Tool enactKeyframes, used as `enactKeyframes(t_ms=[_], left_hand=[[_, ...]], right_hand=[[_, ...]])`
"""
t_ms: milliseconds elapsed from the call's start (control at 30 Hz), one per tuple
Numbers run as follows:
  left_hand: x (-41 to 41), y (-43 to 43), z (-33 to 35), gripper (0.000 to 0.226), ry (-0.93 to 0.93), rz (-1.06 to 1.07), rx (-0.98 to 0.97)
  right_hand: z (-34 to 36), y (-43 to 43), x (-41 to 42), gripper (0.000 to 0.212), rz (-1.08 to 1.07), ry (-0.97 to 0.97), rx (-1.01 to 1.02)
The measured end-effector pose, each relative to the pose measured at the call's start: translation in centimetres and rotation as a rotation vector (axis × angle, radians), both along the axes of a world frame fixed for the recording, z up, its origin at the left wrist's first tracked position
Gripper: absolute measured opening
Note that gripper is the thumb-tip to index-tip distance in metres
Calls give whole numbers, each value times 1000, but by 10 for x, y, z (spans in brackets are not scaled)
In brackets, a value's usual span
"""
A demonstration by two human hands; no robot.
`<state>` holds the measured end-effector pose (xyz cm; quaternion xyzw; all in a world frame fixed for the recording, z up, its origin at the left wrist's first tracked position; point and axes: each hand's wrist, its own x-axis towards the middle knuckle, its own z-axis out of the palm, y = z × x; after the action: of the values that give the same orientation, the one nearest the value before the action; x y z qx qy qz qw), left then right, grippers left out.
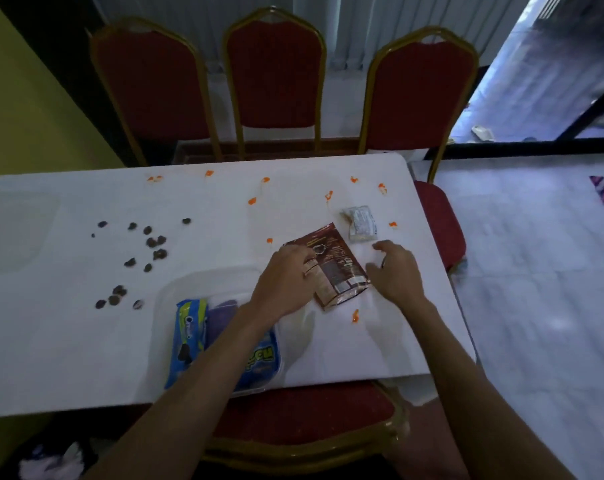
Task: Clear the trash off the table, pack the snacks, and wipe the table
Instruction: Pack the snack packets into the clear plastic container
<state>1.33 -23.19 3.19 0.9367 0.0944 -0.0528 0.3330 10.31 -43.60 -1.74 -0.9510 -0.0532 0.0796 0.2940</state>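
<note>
A brown snack pouch (338,268) lies flat on the white table (68,341), right of centre. My left hand (286,278) rests on the pouch's left edge with curled fingers gripping it. My right hand (395,270) hovers just right of the pouch, fingers loosely spread, holding nothing. A small silver-white packet (359,225) lies beyond the pouch. A clear plastic container (196,282) near the front edge holds a blue biscuit pack (189,334), a purple item (222,317) and another blue pack (262,362), partly hidden by my left forearm.
Several dark crumbs (148,251) are scattered on the table's left half. Orange smears (255,200) dot the far and right parts. Red chairs (276,74) stand behind the table, another chair (304,414) below the front edge and one chair (439,220) at the right end.
</note>
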Motion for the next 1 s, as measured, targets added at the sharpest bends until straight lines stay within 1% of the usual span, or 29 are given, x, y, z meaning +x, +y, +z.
enactKeyframes(t_ms=[67,100,167,233,333,500,567,633,733,833,867,933,1000], left_hand=[[14,-14,2,36,10,-34,-40],[19,-20,3,34,14,-49,-58],[27,-29,2,31,27,-66,-89],[31,-34,2,28,49,-63,-121],[32,-35,0,25,91,-11,-195],[29,-33,-6,24,145,55,-270],[29,-35,-5,25,145,57,-280],[29,-35,-5,24,142,66,-291],[27,-34,-5,23,131,77,-295],[27,-32,-8,25,128,98,-336],[28,-33,-6,28,126,114,-369],[29,-33,-2,43,105,166,-443],[30,-32,-3,58,85,225,-524]], right_hand=[[-11,-26,27,44,-89,127,-160],[-18,-35,35,44,-76,183,-233],[-30,-42,42,52,4,258,-326],[-39,-44,41,65,52,265,-358],[-48,-45,40,80,-2,240,-346],[-50,-48,44,84,-126,319,-349],[-49,-51,48,84,-166,358,-323],[-48,-50,50,76,-196,378,-259],[-43,-44,41,61,-241,353,-18],[-17,-33,27,60,-309,301,177],[-6,-29,23,60,-312,262,216],[19,-19,17,60,-272,179,266],[43,-9,15,59,-180,174,314]])
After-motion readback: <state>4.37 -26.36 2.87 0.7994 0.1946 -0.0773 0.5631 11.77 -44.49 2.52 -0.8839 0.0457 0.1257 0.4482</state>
